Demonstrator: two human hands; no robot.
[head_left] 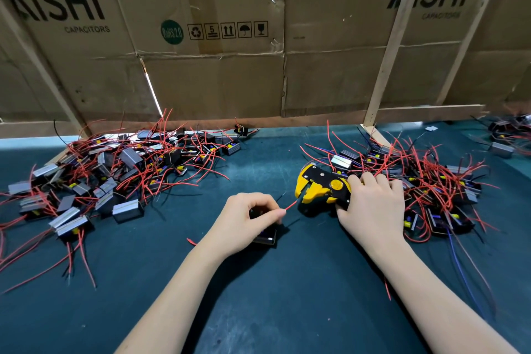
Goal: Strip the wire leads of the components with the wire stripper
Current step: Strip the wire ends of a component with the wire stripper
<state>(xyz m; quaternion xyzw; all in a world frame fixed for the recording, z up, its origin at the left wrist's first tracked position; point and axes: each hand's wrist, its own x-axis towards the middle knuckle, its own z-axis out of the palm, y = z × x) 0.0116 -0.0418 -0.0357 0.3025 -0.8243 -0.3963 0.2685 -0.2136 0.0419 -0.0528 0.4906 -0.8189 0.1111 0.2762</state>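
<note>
**Wire lead lined up at the stripper's mouth**

While the left hand (247, 221) pinches a red wire (290, 205) between thumb and forefinger, the rest of that hand curls over a small black component (265, 237) sitting on the dark green mat (258, 296). The wire's free end points up and right, toward the yellow and black wire stripper (321, 187), and stops just short of its open yellow mouth, so they're close but not touching as far as I can see. A thin black lead (281, 197) pokes up just above the red one.

The right hand (370, 204) is wrapped around the stripper's handles, fingers curled over the top, with the tool's head facing left and resting low on the mat.

On the left there's a big pile of components (109, 178) with silver-grey faces and a mess of red wires. Another tangled pile (431, 181) sits right behind the right hand. Flattened cardboard boxes (201, 37) printed with "AiSHi CAPACITORS" stand along the back, with wooden battens (393, 43) leaning across them.
</note>
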